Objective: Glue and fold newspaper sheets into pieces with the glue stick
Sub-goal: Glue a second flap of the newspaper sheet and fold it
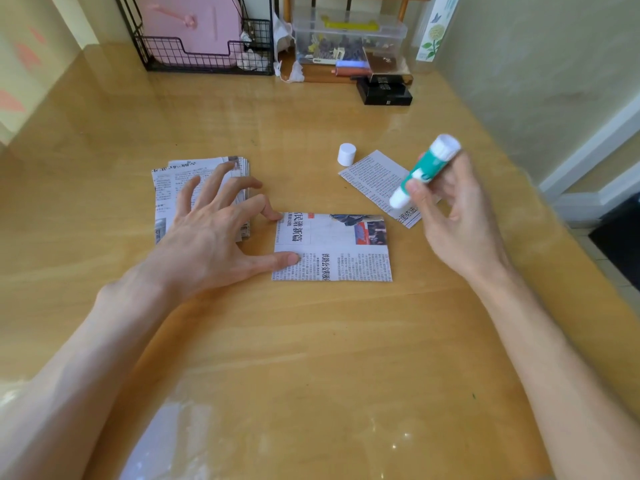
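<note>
**Left hand pins the folded piece, right hand holds the open glue stick off to the side**

Folded newspaper piece (pixel 332 247) lies flat at mid-table (pixel 311 358), long side running left to right, photo panel at its far right corner.

Left hand (pixel 207 237): fingers spread wide and mostly straight, gripping nothing. Thumb tip presses on the piece's left edge, low down. Index fingertip touches the far left corner. The other three fingers arch above the stack of newspaper sheets (pixel 164 192), which sits just left of the piece and partly under the palm.

Right hand (pixel 460 216): fingers curled round the glue stick (pixel 424 171), thumb pinching it on the near side. The stick is tilted, white glue end pointing down and left, base end up and slightly blurred. The tip hangs over a second newspaper piece (pixel 372 174), right of and beyond the folded one; cannot tell whether it touches the paper. It is apart from the folded piece.

White cap (pixel 347 154) stands upright at that second piece's far left edge.

Far edge: wire basket (pixel 194 57), clear plastic box (pixel 346 36), black box (pixel 384 91).
</note>
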Demonstrator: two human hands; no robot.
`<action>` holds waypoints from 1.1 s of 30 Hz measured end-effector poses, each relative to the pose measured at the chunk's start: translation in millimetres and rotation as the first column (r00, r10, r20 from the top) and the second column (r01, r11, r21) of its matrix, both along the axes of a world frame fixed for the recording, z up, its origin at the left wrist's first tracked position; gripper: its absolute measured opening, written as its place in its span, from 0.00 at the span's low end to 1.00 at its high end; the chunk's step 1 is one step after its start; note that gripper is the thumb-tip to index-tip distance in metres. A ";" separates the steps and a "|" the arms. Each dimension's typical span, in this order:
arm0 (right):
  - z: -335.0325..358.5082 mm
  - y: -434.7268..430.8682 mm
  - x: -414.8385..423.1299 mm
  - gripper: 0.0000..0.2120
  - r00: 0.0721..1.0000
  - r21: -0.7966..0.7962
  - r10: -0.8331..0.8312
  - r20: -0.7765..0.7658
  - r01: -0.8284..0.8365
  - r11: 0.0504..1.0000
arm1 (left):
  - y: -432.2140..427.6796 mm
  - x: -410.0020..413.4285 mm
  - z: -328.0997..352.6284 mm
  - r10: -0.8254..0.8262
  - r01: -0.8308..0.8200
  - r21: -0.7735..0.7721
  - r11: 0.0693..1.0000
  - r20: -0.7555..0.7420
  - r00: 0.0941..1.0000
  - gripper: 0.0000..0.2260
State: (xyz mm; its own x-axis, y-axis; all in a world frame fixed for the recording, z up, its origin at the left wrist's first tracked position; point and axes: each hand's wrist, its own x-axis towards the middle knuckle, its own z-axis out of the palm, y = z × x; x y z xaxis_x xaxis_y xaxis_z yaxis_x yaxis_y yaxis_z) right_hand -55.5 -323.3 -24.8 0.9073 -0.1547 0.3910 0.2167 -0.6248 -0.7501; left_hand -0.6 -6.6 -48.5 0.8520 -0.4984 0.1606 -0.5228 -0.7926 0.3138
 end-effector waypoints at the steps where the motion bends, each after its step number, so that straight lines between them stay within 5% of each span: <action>1: 3.0 -2.9 0.9 0.13 0.998 0.030 -0.039 0.044 0.038 0.999 | -0.1 -0.7 0.2 -0.004 0.004 0.004 1.000 0.004 1.000 0.31; 5: 10.5 6.3 0.5 0.14 0.993 0.089 -0.051 0.107 0.042 0.995 | -0.9 -2.3 1.1 -0.014 0.016 0.053 0.998 -0.032 0.999 0.35; 14: -0.3 88.9 -2.1 0.12 0.968 0.138 0.251 -0.007 -0.247 0.959 | 7.6 0.0 12.1 -0.097 0.113 0.101 0.988 -0.155 0.983 0.39; 26: 0.0 115.0 -5.3 0.12 0.932 -0.171 0.326 -0.157 -0.351 0.921 | 6.3 1.8 11.3 -0.013 0.045 0.128 0.991 -0.241 0.971 0.44; 33: 1.0 112.4 -8.9 0.10 0.924 -0.172 0.341 -0.173 -0.370 0.913 | 6.7 -0.5 13.5 -0.003 0.040 0.122 0.992 -0.295 0.956 0.43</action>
State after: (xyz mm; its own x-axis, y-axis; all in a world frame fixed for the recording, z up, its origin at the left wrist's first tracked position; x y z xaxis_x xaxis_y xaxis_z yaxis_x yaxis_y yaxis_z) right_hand -64.4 -210.8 -23.8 0.9342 0.2557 0.2486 0.3566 -0.6639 -0.6573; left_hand -1.1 0.2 -35.1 0.8409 -0.5171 -0.1596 -0.4400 -0.8250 0.3547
